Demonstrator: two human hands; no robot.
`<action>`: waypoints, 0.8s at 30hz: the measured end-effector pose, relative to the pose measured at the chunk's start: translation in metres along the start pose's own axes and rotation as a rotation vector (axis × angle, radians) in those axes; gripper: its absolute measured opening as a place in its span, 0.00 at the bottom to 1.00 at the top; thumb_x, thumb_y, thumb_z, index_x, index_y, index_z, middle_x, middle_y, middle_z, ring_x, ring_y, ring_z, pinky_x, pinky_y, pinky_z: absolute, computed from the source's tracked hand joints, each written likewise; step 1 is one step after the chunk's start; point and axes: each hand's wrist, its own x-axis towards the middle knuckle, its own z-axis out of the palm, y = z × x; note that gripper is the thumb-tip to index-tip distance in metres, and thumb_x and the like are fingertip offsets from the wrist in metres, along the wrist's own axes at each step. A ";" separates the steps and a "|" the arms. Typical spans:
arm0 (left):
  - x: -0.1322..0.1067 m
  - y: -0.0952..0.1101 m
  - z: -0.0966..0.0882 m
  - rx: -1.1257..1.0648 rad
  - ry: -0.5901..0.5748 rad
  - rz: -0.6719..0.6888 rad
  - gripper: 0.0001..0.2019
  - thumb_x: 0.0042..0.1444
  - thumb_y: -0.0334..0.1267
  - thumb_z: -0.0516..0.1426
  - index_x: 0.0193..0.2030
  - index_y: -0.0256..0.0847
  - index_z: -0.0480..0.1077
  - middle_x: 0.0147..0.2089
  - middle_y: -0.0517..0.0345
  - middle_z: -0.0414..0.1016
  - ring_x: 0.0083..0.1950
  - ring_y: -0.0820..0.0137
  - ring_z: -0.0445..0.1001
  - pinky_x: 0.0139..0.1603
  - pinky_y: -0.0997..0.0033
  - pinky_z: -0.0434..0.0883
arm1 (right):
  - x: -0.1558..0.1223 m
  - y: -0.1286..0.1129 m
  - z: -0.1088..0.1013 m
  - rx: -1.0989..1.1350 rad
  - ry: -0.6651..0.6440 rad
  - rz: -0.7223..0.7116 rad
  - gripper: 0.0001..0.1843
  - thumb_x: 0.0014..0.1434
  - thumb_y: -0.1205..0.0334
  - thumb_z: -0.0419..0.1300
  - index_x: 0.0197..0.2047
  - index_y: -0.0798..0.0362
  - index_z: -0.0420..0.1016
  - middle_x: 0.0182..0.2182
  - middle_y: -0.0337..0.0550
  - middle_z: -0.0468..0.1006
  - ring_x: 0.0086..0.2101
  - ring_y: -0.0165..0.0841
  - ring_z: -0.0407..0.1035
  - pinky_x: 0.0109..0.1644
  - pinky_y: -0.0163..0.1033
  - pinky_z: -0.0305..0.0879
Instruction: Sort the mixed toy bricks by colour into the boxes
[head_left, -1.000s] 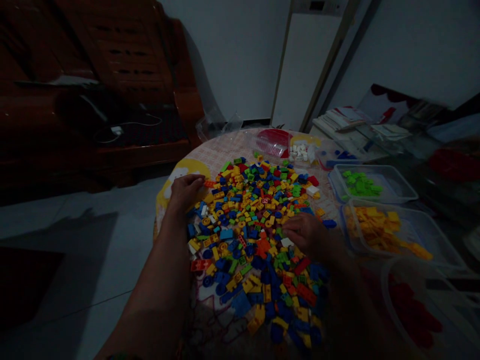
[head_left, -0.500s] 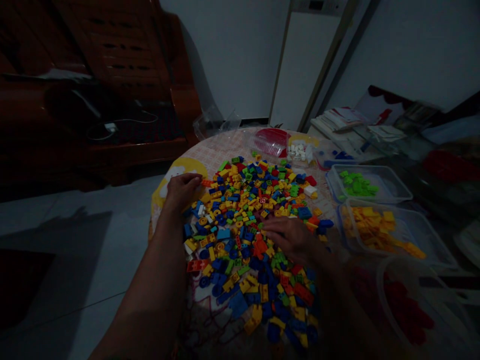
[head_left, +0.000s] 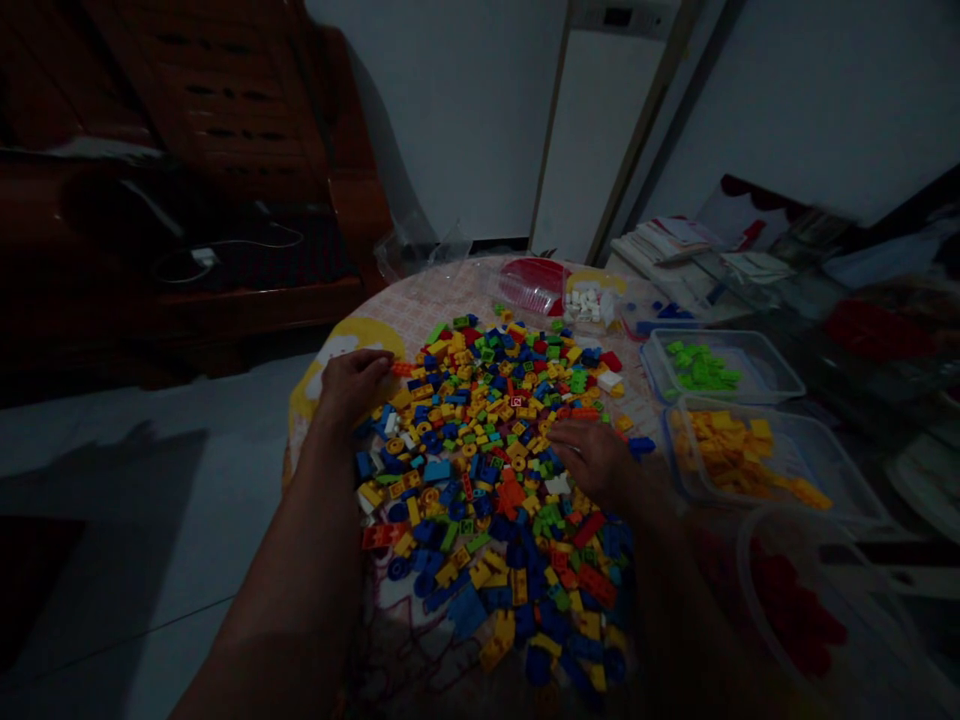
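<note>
A wide heap of mixed toy building bricks [head_left: 480,440] covers much of the round table, mainly yellow, blue, green and orange. At its left edge is my left hand [head_left: 354,385], fingers curled together beside an orange brick [head_left: 403,369]. Whatever those fingertips hold, if anything, is hidden. My right hand [head_left: 596,462] lies low over the right side of the heap, its fingers stretched out to the left and touching bricks. No brick shows in its grasp. A white piece [head_left: 557,485] lies just below the right fingers.
On the right stand clear tubs of green bricks [head_left: 701,367], yellow bricks [head_left: 724,450] and red bricks [head_left: 795,610]. White pieces [head_left: 591,303] and a clear-and-red container [head_left: 531,285] sit at the back. A wooden bench [head_left: 360,220] is at the left.
My right hand has moved right and slightly up across the heap, uncovering the white piece. The left hand keeps its place by the orange brick. The whole view has shifted slightly.
</note>
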 end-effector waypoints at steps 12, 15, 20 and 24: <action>0.002 -0.004 0.001 -0.038 -0.026 0.000 0.22 0.47 0.47 0.59 0.46 0.38 0.81 0.46 0.51 0.82 0.48 0.59 0.78 0.46 0.69 0.74 | 0.048 0.030 -0.009 -0.124 0.402 0.337 0.22 0.61 0.65 0.55 0.57 0.56 0.75 0.49 0.56 0.80 0.50 0.47 0.73 0.57 0.50 0.66; 0.004 -0.006 0.002 -0.035 -0.022 0.022 0.20 0.47 0.46 0.59 0.44 0.39 0.81 0.46 0.51 0.82 0.49 0.59 0.78 0.48 0.69 0.74 | 0.060 0.044 -0.002 -0.156 0.369 0.417 0.20 0.60 0.66 0.57 0.55 0.56 0.76 0.45 0.57 0.81 0.49 0.47 0.74 0.56 0.48 0.66; 0.002 -0.005 0.001 -0.047 -0.019 0.023 0.19 0.47 0.46 0.59 0.44 0.40 0.81 0.46 0.51 0.82 0.49 0.59 0.78 0.49 0.67 0.74 | 0.063 0.054 -0.002 0.125 0.462 0.512 0.08 0.52 0.63 0.62 0.37 0.53 0.79 0.32 0.49 0.82 0.37 0.42 0.77 0.44 0.44 0.72; 0.001 -0.003 0.000 -0.054 -0.025 0.011 0.18 0.47 0.46 0.60 0.43 0.41 0.81 0.45 0.51 0.82 0.50 0.57 0.77 0.51 0.64 0.74 | 0.056 0.051 -0.007 0.785 0.605 0.549 0.10 0.45 0.60 0.64 0.32 0.54 0.76 0.20 0.37 0.76 0.20 0.31 0.71 0.23 0.34 0.66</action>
